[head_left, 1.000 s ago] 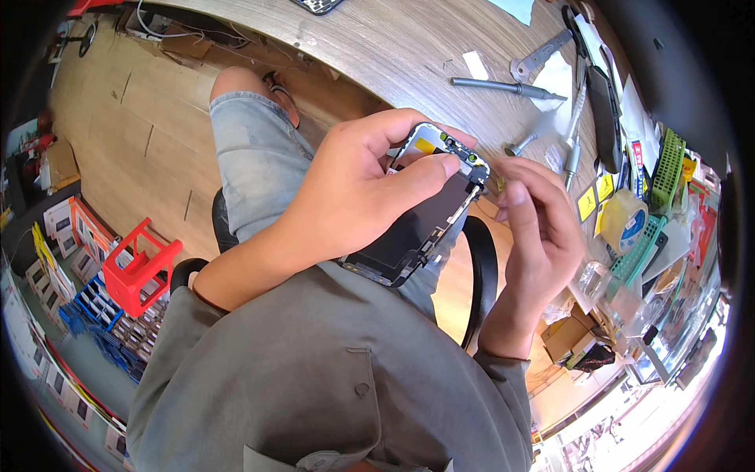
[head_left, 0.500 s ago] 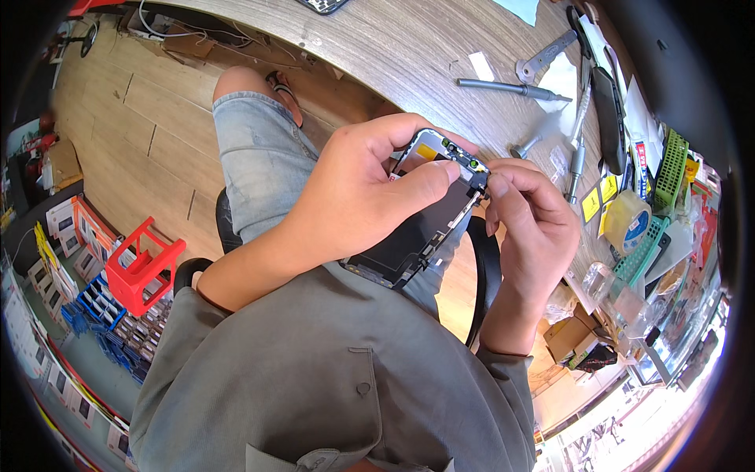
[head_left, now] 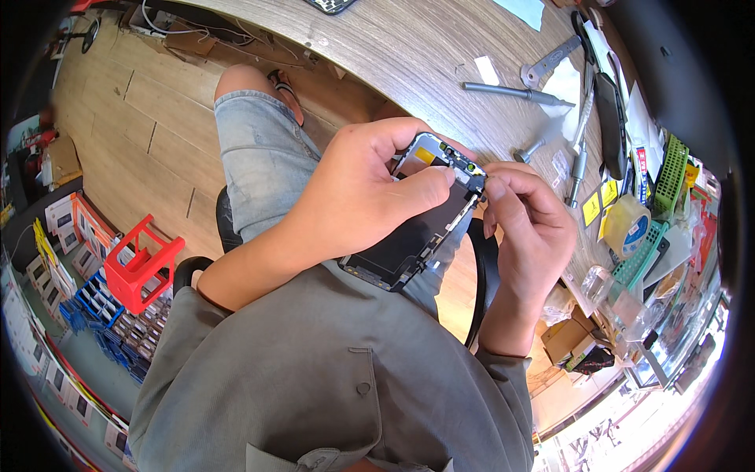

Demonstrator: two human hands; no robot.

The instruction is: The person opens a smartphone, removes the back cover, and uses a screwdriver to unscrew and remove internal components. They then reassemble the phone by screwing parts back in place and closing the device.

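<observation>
Two hands meet over the lap in my view, both on one phone screen panel (head_left: 409, 240). I see the left hand (head_left: 358, 197) wrapped over the panel from the left — its palm faces down, the thumb lies across the dark face and the fingers curl over the far edge, so the panel is clamped in that grasp. The left forearm comes up from the near left, elbow bent against the grey shirt (head_left: 314, 385).

I see the right hand (head_left: 527, 236) just right of the panel, wrist bent, forearm rising from the near edge. Its thumb and forefinger are pressed together at the panel's far right corner, where small parts show at the top edge; what they pinch is too small for me to tell.

The panel is tilted, its far end higher, above the knee in denim shorts (head_left: 259, 157). Farther off, on the wooden bench (head_left: 409, 55), a screwdriver (head_left: 511, 93) lies well apart. A red stool (head_left: 141, 263) stands on the floor at left.
</observation>
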